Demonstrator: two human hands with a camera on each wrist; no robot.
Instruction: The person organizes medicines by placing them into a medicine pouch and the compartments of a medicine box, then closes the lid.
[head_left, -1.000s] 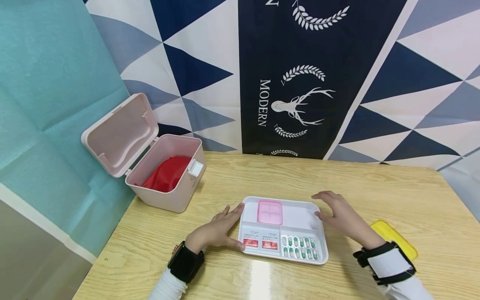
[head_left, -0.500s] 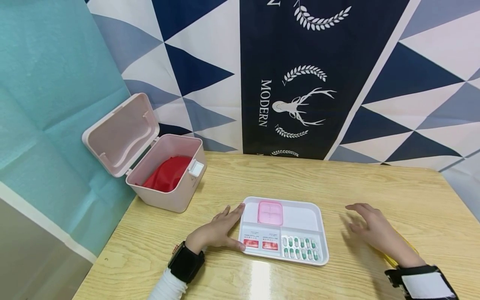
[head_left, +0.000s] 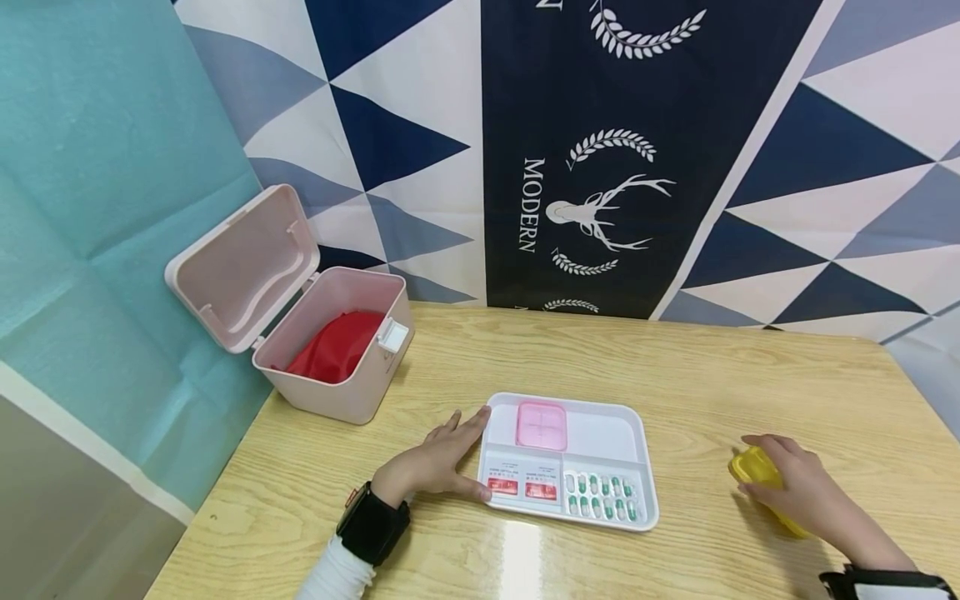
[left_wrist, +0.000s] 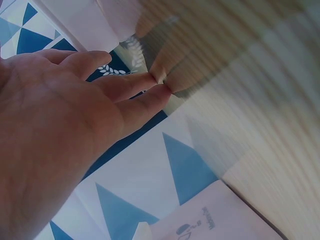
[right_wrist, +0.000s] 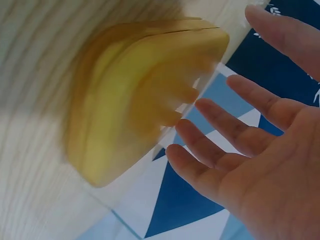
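Observation:
A yellow plastic case [head_left: 759, 468] with rounded corners lies on the table at the right. My right hand [head_left: 813, 492] hovers over it, thumb on its near side; in the right wrist view the straight, spread fingers are apart from the case's glossy face [right_wrist: 115, 105]. My left hand [head_left: 431, 467] rests with spread fingers at the left edge of a white divided tray [head_left: 649, 467]. A pink square pill box [head_left: 542, 427] lies in the tray's far compartment. Red-and-white packets [head_left: 521, 483] and a blister pack of green-and-white capsules [head_left: 602, 496] fill the near ones.
At the back left stands an open pink box [head_left: 367, 392], lid tipped back, with red cloth [head_left: 337, 346] inside. A patterned wall covering [head_left: 570, 167] borders the wooden table [head_left: 675, 367] behind. A teal covering [head_left: 112, 208] hangs at the left.
My right hand has left the tray's right side and moved right and nearer, to the yellow case, which now sits slightly further left. The left hand stays at the tray.

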